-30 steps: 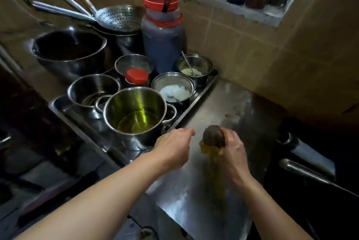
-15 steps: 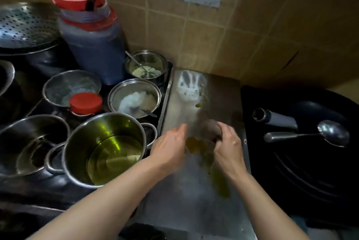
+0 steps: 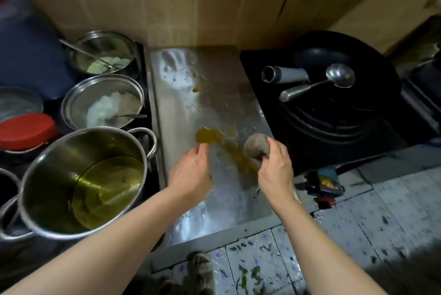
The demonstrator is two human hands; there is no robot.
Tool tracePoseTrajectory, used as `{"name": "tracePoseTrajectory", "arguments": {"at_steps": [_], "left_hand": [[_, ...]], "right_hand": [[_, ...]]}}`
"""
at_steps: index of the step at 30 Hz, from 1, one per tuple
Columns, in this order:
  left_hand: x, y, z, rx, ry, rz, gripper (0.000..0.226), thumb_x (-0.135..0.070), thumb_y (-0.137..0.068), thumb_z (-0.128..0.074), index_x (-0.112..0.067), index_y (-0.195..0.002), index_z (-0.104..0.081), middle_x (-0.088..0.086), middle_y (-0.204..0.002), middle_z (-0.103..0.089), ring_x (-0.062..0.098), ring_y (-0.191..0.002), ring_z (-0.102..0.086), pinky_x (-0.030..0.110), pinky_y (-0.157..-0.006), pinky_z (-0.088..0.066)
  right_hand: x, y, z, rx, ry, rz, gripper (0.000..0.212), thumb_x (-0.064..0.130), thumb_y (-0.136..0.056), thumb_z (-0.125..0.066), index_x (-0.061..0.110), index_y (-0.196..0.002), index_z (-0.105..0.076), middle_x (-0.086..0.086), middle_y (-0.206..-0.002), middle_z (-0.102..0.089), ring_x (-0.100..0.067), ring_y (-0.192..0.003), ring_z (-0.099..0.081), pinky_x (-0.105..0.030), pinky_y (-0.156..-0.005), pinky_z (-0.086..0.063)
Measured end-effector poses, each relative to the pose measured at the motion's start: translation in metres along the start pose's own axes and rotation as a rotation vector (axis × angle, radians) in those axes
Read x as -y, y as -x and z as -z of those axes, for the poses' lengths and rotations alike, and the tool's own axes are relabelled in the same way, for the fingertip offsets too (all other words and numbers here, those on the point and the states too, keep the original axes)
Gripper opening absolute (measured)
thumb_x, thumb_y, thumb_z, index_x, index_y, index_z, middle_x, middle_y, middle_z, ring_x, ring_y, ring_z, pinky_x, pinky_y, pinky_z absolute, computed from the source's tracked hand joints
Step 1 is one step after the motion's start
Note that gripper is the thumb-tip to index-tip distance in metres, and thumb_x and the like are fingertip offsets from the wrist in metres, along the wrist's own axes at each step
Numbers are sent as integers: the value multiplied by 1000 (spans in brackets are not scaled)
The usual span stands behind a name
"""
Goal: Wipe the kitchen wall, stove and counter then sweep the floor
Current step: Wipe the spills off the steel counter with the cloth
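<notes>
Right hand (image 3: 274, 170) grasping the scrubber (image 3: 256, 146), just right of the yellow spill (image 3: 210, 135); left hand (image 3: 191, 173) nearer, fingers loose.

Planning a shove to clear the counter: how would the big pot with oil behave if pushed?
The pot looks steel and roughly a third full of oil, so probably heavy and slow to start. The oil would likely slosh if shoved fast. It is wide with loop handles, so tipping seems unlikely; it should slide rather than roll.

Scrubber moved right
Your right hand (image 3: 275, 171) carried the scrubber (image 3: 257, 146) rightward off the yellow puddle (image 3: 210, 135), now uncovered.
</notes>
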State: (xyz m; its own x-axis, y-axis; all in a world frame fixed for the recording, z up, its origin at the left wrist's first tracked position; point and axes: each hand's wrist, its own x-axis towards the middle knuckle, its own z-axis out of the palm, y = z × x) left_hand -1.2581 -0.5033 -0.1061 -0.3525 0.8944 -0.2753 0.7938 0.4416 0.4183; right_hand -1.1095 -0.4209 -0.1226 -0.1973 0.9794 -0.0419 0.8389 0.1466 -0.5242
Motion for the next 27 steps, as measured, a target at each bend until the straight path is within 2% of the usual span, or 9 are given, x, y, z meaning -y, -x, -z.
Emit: {"name": "tracePoseTrajectory", "arguments": {"at_steps": [2,4,8,10,13,17,21,24,27], "left_hand": [[0,-7,-7,-4,-37,18,54,-7,-85,-46,-17,-136,-31,5,-131,-45,27,-118,-45,35,-80,-37],[2,-13,-12,-12,-70,35,56,-5,-85,-46,-16,-137,-31,6,-131,-46,26,-117,-46,36,-83,-39],[7,-26,-20,-30,-98,45,54,-6,-84,-47,-14,-135,-34,6,-130,-46,25,-115,-45,36,-81,-40],[12,-32,-22,-32,-121,54,54,-8,-83,-48,-14,-135,-34,5,-131,-45,26,-117,-43,37,-84,-41],[17,-37,-24,-11,-148,91,56,-12,-85,-50,-15,-137,-31,5,-134,-41,26,-121,-40,39,-89,-41],[20,-45,-26,-3,-134,129,59,-15,-86,-53,-16,-139,-26,5,-137,-36,26,-122,-40,39,-92,-40],[23,-52,-25,-35,-122,153,60,-15,-85,-54,-16,-138,-26,4,-137,-38,25,-122,-42,37,-91,-40],[24,-56,-24,-22,-98,214,57,-16,-87,-52,-16,-138,-26,5,-139,-36,26,-125,-38,39,-95,-38],[24,-58,-22,-8,-96,226,56,-15,-87,-51,-16,-137,-27,6,-139,-37,26,-126,-37,39,-95,-38]], "right_hand": [[-7,-1,-8,163,16,-21,56,11,-98,-45,6,-148,-21,-12,-154,-21,-24,-141,-22,-24,-112,-16],[-15,0,-16,247,45,-33,63,23,-99,-45,12,-151,-12,-7,-158,-7,-21,-146,-8,-29,-116,-10],[-32,-1,-34,266,176,105,61,28,-99,-41,26,-151,-11,2,-159,5,-18,-146,7,-38,-120,-3],[-33,2,-48,277,233,184,59,25,-99,-37,30,-151,-8,2,-159,10,-19,-146,13,-37,-118,6],[-24,13,-65,238,231,260,63,27,-97,-40,30,-151,-8,-3,-159,9,-22,-145,16,-33,-113,16],[-22,-3,-74,219,231,296,66,21,-95,-45,25,-151,-12,-3,-160,0,-22,-146,9,-32,-113,11],[-9,-47,-84,83,202,182,63,16,-94,-44,20,-151,-17,-6,-159,-8,-23,-147,1,-35,-118,1],[5,-45,-98,72,63,211,61,0,-88,-46,14,-146,-34,-10,-156,-21,-26,-146,-10,-34,-118,-3],[3,-42,-98,46,-130,241,56,-8,-78,-38,5,-129,-57,-14,-141,-47,-29,-137,-36,-28,-115,-18]]}}
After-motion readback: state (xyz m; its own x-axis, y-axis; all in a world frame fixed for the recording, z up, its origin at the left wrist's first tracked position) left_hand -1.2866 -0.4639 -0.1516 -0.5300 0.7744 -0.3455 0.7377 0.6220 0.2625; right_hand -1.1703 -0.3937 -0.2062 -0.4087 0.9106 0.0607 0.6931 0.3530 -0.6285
